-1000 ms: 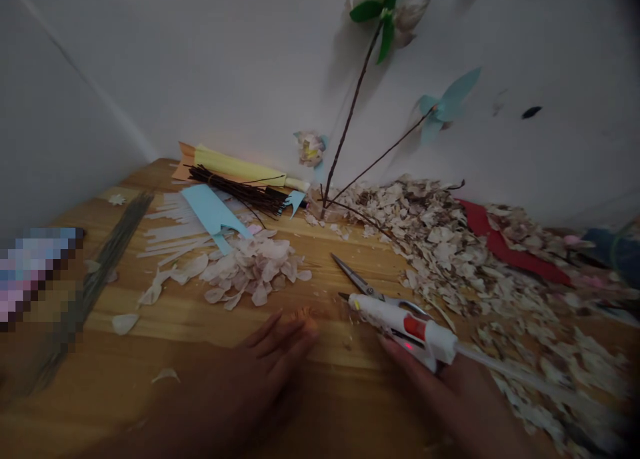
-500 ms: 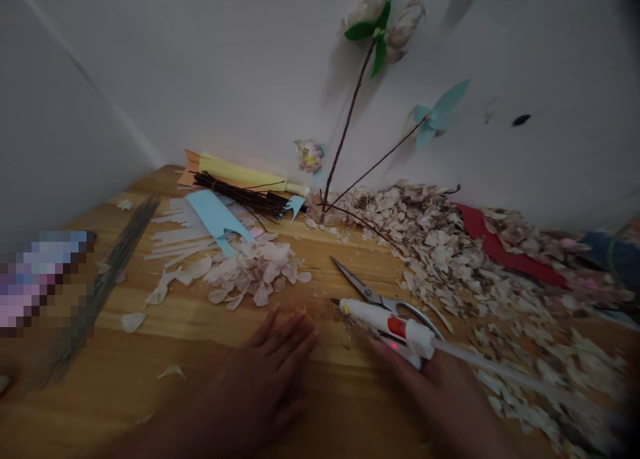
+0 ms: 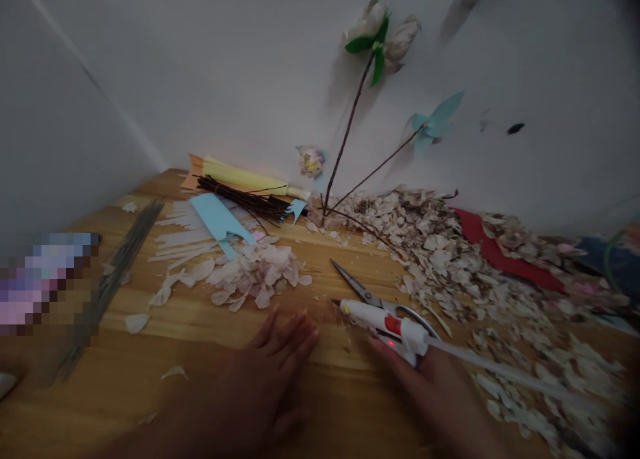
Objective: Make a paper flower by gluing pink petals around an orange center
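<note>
My left hand (image 3: 280,356) lies on the wooden table, palm down, with its fingers stretched forward and nothing held. Just beyond its fingertips is a loose pile of pale petals (image 3: 260,272). My right hand (image 3: 435,386) is closed around the handle of a white hot glue gun (image 3: 377,318). A small red light glows on the gun, its dark nozzle points left, and a clear glue stick (image 3: 480,361) trails from its back. Directly behind the gun lie metal scissors (image 3: 353,280), their blades pointing away and to the left; the gun partly hides their handles.
A big heap of dried petals (image 3: 430,239) covers the right side, with a red strip (image 3: 510,259) across it. Paper flowers on stems (image 3: 345,139) lean against the wall. Dark twigs (image 3: 240,199), blue paper (image 3: 215,218), grey wires (image 3: 125,252) and a blurred-out device (image 3: 47,279) lie left.
The view has shifted slightly, so things on the table sit a little lower and to the right at the left side. Both hands stay practically in place.
</note>
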The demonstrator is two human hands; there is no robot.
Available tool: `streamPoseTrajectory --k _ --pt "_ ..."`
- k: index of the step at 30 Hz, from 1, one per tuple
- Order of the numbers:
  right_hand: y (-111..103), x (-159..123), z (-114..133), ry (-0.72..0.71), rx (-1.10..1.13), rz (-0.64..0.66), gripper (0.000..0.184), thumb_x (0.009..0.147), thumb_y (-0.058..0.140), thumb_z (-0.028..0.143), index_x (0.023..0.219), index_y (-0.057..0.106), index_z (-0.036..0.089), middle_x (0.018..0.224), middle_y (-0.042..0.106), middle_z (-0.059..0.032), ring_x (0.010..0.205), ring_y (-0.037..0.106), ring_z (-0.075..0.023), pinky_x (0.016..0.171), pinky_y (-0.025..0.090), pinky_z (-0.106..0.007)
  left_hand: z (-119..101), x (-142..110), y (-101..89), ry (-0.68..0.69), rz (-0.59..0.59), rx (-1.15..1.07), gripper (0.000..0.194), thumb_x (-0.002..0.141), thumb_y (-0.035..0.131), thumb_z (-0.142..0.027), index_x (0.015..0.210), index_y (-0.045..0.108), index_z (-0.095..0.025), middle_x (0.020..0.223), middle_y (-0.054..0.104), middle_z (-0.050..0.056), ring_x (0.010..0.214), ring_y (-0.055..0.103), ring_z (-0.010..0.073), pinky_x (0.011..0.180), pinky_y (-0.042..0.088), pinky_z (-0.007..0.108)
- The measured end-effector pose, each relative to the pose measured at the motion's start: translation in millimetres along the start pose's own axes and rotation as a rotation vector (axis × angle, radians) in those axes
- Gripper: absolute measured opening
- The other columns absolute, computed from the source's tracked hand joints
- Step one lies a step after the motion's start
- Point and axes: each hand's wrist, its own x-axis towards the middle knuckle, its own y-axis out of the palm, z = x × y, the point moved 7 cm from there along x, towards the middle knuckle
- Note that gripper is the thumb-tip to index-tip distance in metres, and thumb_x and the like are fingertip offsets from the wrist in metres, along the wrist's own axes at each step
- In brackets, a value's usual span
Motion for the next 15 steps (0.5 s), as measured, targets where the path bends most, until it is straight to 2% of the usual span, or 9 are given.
streamPoseTrajectory --k 3,7,10,12,15 --pt "3 2 -3 0.015 0.039 -0.061 0.044 0.076 0.049 0.056 0.093 0.068 0.020 0.088 0.073 -0.0082 0.084 0.066 -0.0311 0.073 0.051 -0.041 0 0 -6.4 0.024 -0.049 0.019 0.078 0.083 0.052 -0.036 0.144 0.005 -0.025 0.149 0.027 0.007 0.138 0.015 0.0298 0.109 0.013 0.061" --pt "12 5 3 -0.081 0.133 -0.082 0.042 0.079 0.048 0.053 0.097 0.067 0.020 0.098 0.071 -0.0086 0.095 0.063 -0.0291 0.086 0.047 -0.042 11 -3 -24.6 -0.062 -0.318 0.127 0.072 0.083 0.050 -0.018 0.143 0.009 -0.019 0.147 0.033 0.010 0.139 0.012 0.0277 0.110 0.013 0.059" --pt "17 8 2 -0.083 0.090 -0.079 0.044 0.080 0.046 0.053 0.095 0.068 0.018 0.100 0.071 -0.0108 0.096 0.063 -0.0294 0.084 0.048 -0.041 20 -8 -30.3 -0.157 -0.456 0.144 0.059 0.079 0.047 -0.008 0.135 0.028 -0.019 0.138 0.046 0.010 0.134 0.029 0.0264 0.110 0.022 0.054" --pt "18 10 0 -0.082 0.069 -0.104 0.047 0.081 0.044 0.055 0.094 0.068 0.017 0.098 0.071 -0.0121 0.094 0.064 -0.0302 0.081 0.050 -0.040 26 -10 -28.3 -0.235 -0.464 0.105 0.046 0.079 0.046 -0.008 0.123 0.042 -0.021 0.127 0.053 0.009 0.124 0.043 0.0253 0.106 0.033 0.049" --pt "19 10 -4 -0.081 0.093 -0.137 0.048 0.081 0.043 0.056 0.094 0.067 0.017 0.091 0.072 -0.0110 0.089 0.065 -0.0301 0.077 0.051 -0.039 35 -14 -26.4 -0.357 -0.485 0.042 0.033 0.081 0.047 -0.013 0.113 0.048 -0.021 0.116 0.056 0.010 0.108 0.055 0.0243 0.092 0.048 0.043"
